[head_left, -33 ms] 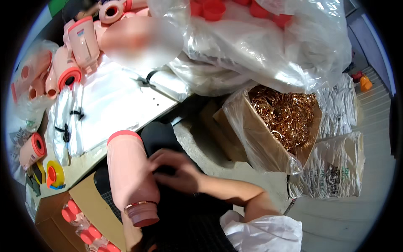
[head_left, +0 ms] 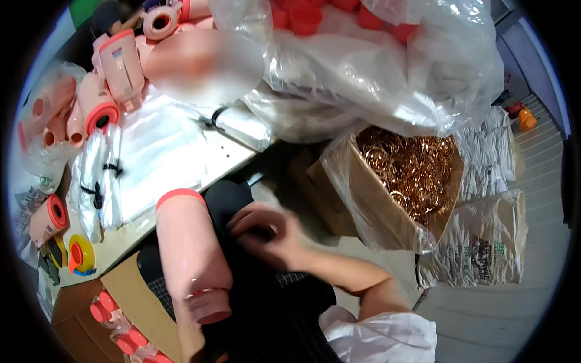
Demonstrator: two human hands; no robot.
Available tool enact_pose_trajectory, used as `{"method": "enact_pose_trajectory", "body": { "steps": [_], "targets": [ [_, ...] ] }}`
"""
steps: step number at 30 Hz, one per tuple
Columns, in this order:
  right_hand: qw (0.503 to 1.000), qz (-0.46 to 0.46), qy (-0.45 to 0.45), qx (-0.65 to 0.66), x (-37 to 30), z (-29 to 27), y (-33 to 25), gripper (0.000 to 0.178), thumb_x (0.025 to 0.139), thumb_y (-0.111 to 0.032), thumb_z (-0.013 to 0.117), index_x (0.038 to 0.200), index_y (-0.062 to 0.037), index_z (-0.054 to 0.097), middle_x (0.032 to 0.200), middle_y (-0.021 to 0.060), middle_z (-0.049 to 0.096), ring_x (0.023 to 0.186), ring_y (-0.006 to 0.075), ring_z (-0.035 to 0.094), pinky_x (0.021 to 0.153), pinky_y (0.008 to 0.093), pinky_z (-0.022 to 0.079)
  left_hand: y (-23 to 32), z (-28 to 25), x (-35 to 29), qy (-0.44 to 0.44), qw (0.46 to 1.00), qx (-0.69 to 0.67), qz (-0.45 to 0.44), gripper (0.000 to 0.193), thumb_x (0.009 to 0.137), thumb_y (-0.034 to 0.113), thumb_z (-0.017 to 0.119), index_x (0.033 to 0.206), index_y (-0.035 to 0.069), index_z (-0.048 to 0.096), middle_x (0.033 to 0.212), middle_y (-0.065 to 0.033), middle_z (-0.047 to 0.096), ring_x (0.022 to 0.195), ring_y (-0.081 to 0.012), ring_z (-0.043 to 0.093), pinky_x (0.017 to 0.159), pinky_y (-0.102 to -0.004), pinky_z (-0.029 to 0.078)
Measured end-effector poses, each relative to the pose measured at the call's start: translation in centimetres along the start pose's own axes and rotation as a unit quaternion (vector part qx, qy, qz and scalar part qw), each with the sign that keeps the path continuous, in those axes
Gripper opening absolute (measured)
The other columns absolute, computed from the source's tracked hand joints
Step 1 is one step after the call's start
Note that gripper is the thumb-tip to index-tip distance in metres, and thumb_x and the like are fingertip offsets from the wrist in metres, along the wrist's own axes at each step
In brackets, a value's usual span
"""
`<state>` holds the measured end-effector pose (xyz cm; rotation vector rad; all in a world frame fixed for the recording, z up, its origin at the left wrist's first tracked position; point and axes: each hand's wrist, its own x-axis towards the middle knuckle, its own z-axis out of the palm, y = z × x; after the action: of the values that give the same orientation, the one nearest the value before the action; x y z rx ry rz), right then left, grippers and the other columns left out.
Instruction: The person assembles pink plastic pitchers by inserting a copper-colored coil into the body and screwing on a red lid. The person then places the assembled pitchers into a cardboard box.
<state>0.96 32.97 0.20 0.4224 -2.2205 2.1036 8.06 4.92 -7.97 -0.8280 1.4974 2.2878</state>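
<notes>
A pink thermos-shaped bottle body [head_left: 189, 242] lies tilted over my lap, its coral-rimmed end away from me and its narrower neck toward me. Around the neck sits a thin copper-coloured ring [head_left: 204, 294]. My left forearm [head_left: 190, 339] passes beneath the bottle, and that hand holds it from below with its fingers hidden. Just right of the bottle, apart from it, my right hand [head_left: 269, 233] is blurred, its fingers bent and a gap between them and the thumb; I see nothing in it.
A carton [head_left: 357, 193] of shiny copper-coloured rings [head_left: 408, 169] stands at right. More pink bodies [head_left: 124, 66] crowd the table [head_left: 163, 145] at upper left. A plastic bag [head_left: 363, 78] with red cups lies at the back. Lower left, a carton [head_left: 130, 281] holds coral-capped items.
My right hand has moved off the bottle's side, a little to the right. The bottle has shifted very slightly.
</notes>
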Motion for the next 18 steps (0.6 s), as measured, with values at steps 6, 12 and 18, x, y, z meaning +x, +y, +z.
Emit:
{"method": "enact_pose_trajectory", "body": {
  "steps": [6, 12, 18],
  "targets": [
    [0.895, -0.067, 0.322, -0.301, 9.7, -19.5, -5.3, 0.009, 0.088, -0.003, 0.062, 0.095, -0.0003, 0.067, 0.098, 0.0091, 0.066, 0.082, 0.0182, 0.063, 0.073, 0.0313, 0.05, -0.9, 0.3, 0.3, -0.067, 0.996, -0.012, -0.051, 0.074, 0.066, -0.018, 0.041, 0.137, 0.002, 0.047, 0.091, -0.007, 0.066, 0.058, -0.0123, 0.058, 0.044, -0.0196, 0.042],
    [0.676, -0.214, 0.206, -0.675, 28.1, -26.1, 0.5, 0.026, 0.079, -0.008, 0.065, 0.103, 0.0007, 0.068, 0.12, 0.0214, 0.065, 0.113, 0.0375, 0.06, 0.096, 0.0453, 0.049, -1.3, 2.1, 0.9, -0.073, 0.992, -0.092, -0.042, 0.058, 0.076, -0.012, 0.043, 0.132, -0.002, 0.049, 0.099, -0.0134, 0.068, 0.065, -0.017, 0.064, 0.048, -0.0236, 0.05],
    [0.858, -0.179, 0.252, -0.41, 30.0, -18.3, 2.8, 0.05, 0.084, -0.02, 0.072, 0.127, 0.0001, 0.056, 0.129, 0.0223, 0.058, 0.115, 0.0386, 0.058, 0.101, 0.0446, 0.046, 2.5, 3.5, 0.9, 0.048, 0.985, -0.147, 0.071, 0.048, 0.097, 0.002, 0.05, 0.144, 0.001, 0.042, 0.134, -0.0148, 0.06, 0.116, -0.0225, 0.065, 0.085, -0.0326, 0.061]
  ]
}}
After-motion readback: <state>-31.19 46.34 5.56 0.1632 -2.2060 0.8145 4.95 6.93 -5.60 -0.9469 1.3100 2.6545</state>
